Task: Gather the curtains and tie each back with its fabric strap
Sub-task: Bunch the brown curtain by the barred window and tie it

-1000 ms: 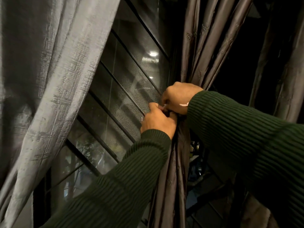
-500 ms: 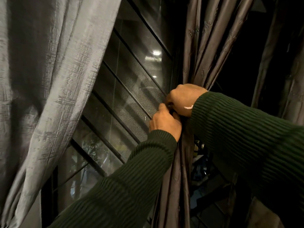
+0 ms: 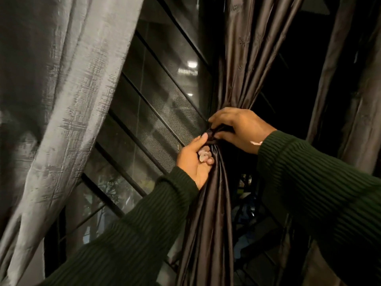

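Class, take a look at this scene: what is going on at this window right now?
A person in a dark green sweater is tying back the dark curtain beside the window. Both hands meet at its gathered waist: the right hand curls over the fabric strap, and the left hand grips the bunched folds just below. The grey curtain on the left hangs loose, with no strap visible on it.

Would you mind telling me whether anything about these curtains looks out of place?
Nothing looks damaged. The dark curtain is bunched at the strap, with both hands on it: left hand, right hand. The grey curtain at left hangs loose, with no strap visible on it.
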